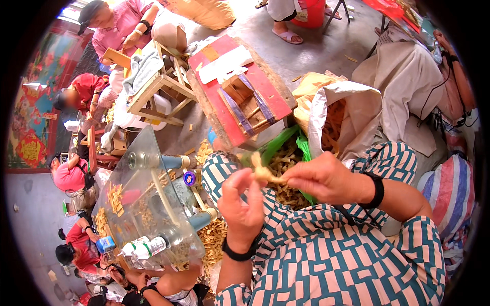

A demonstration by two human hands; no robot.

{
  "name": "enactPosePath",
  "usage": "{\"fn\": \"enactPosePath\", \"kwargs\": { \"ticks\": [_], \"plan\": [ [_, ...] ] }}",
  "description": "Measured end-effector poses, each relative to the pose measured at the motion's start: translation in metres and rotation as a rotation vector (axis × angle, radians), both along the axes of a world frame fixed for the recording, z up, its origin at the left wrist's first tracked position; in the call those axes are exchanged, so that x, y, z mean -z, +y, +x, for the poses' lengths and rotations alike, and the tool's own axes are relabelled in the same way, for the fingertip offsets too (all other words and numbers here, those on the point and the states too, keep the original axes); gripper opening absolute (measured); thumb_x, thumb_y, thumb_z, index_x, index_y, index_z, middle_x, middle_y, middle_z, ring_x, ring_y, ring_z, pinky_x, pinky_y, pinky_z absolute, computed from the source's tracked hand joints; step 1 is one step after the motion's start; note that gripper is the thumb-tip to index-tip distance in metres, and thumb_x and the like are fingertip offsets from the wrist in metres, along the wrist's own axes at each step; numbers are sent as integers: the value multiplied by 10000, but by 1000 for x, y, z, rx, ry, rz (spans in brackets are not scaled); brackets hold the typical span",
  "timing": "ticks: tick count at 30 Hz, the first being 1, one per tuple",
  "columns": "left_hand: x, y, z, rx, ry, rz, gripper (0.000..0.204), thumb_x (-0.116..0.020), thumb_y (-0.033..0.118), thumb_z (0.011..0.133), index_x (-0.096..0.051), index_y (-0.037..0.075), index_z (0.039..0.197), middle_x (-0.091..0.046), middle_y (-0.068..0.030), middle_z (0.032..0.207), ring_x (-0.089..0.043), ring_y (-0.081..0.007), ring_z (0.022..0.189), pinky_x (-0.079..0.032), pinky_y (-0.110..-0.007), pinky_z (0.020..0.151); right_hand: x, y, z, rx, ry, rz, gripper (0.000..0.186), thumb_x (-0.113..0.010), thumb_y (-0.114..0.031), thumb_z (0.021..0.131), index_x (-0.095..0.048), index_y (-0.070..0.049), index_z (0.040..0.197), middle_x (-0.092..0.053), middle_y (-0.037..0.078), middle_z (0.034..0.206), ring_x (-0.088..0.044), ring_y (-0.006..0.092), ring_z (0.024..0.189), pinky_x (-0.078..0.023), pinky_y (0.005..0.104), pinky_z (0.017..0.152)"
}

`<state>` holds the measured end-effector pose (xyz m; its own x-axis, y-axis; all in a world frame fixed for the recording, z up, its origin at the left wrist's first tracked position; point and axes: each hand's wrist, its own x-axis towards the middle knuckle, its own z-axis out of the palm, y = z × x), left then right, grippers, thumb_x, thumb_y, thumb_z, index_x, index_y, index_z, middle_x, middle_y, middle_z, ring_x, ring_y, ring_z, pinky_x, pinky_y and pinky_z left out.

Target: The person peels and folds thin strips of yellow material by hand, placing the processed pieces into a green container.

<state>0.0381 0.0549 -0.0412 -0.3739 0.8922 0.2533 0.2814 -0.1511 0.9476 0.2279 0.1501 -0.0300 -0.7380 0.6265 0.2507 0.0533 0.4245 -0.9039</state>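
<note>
My right hand [329, 181], with a black band at the wrist, pinches one end of a small pale-yellow folded piece [263, 173]. The piece is blurred, so its exact kind cannot be made out. Beside its other end is my left hand [242, 206], fingers partly curled and thumb apart; whether a fingertip touches the piece is unclear. Below the hands, between my patterned trouser legs, an open green plastic bag [303, 145] holds many similar yellow folded pieces [282, 166].
A glass-topped table [181, 206] with white bottles [150, 247] stands at left. Ahead is a red-topped bench [217, 109] bearing a wooden frame [240, 92]. A white sack [370, 97] with orange-brown contents stands right of it. Several people work along the left.
</note>
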Motion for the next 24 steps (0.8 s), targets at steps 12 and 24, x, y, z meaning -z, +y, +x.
{"fn": "enactPosePath", "kwargs": {
  "ticks": [12, 24],
  "plan": [
    [-6, 10, -26, 305, -400, -283, 252, -593, 217, 1011, -642, -13, 1102, -668, -52, 858, -612, -115, 747, -519, -260, 704, -12, 24, 12, -122, 54, -966, 275, -605, -257, 1006, -705, -12, 1084, -506, -81, 693, -417, 0, 596, -316, 169, 510],
    [12, 0, -29, 212, -129, -235, 212, -625, 169, 973, -672, -1, 1091, -690, -86, 898, -639, -155, 754, -507, -283, 657, 6, 29, 19, -156, -185, -342, 226, -620, -186, 985, -716, 8, 1050, -678, 59, 793, -610, 123, 712, -487, 276, 641]
  ]
}}
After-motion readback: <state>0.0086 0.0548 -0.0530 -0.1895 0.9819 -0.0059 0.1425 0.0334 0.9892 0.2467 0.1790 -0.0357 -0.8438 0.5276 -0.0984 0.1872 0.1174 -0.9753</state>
